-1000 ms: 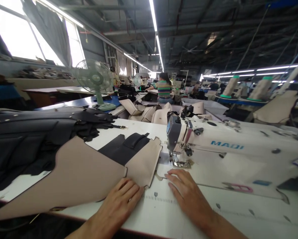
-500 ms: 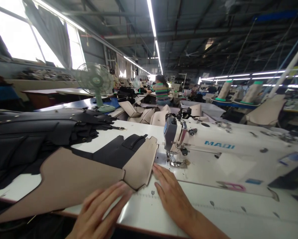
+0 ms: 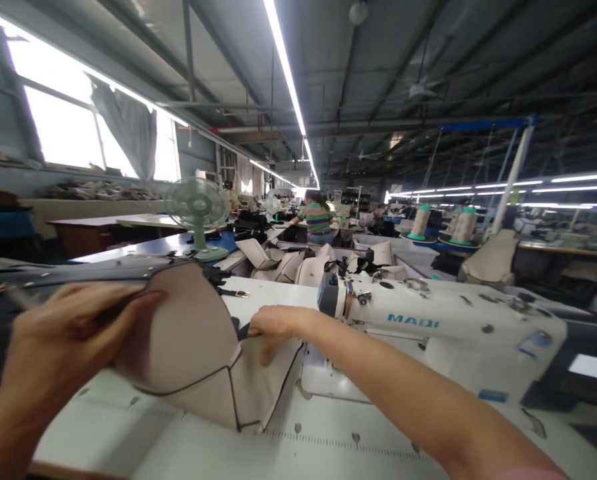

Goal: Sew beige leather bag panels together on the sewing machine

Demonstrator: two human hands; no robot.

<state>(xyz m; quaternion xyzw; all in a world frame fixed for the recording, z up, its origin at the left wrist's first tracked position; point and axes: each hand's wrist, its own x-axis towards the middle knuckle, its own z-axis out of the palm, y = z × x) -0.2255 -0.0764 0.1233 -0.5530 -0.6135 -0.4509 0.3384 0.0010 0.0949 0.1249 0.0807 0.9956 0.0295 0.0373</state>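
Someone's left hand (image 3: 73, 340), at the left of the frame, was closed on the edge of a tan panel (image 3: 188, 327), whose broad upper end it held tilted up off the white table (image 3: 218, 453). The right hand (image 3: 276, 327) hung near the centre, its fingers bent down over the panel's far edge, just left of the sewing machine (image 3: 413, 330). From where I stood its own wrist covered much of the grip, and I could not fairly tell whether it pinched the material or only leaned on it. The panel's dark-edged lower corner lay at the lower middle of the frame, near the printed ruler marks (image 3: 323, 440). To my mind the likeliest trouble was a crease where the panel bent, should the two hands pull unevenly. A hard tug from the left might also have slipped the edge out from under the right fingers. The black pieces (image 3: 53, 273) at the left lay so near that a wide sweep could have dragged them, perhaps the buckle (image 3: 241, 294) too. The right forearm (image 3: 393, 373) crossed in front of the machine, so a careless withdrawal risked knocking it.
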